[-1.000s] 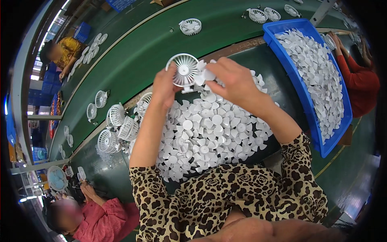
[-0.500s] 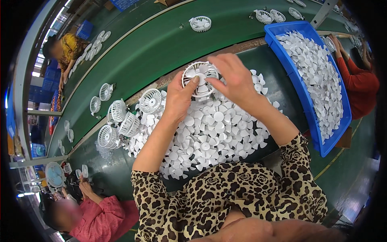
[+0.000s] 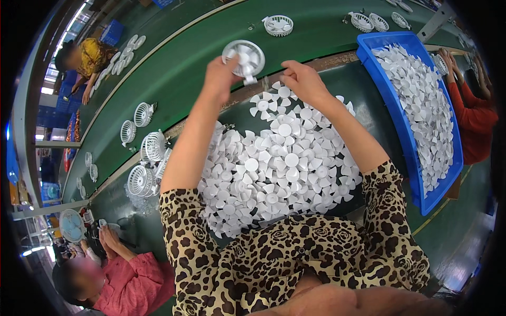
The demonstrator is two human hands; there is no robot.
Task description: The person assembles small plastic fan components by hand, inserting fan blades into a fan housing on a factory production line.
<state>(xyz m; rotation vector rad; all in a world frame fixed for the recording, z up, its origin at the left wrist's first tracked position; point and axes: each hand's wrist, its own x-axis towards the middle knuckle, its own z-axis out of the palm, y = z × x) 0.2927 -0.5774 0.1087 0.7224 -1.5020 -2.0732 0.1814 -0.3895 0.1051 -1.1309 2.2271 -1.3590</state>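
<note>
Pinching a blurred white fan [image 3: 254,57] at twelve o'clock, the left hand [image 3: 220,79] holds it above the green belt [image 3: 174,79]. At one, the right hand [image 3: 308,84] curls, spread or pressed I cannot tell. Plain blades [image 3: 284,158] heap toward six.

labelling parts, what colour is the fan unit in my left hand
White fan unit, clearest in head view.

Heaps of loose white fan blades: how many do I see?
2: one heap at the centre, on the dark green table; another heap at right, in the blue tray. More may be hidden.
</note>
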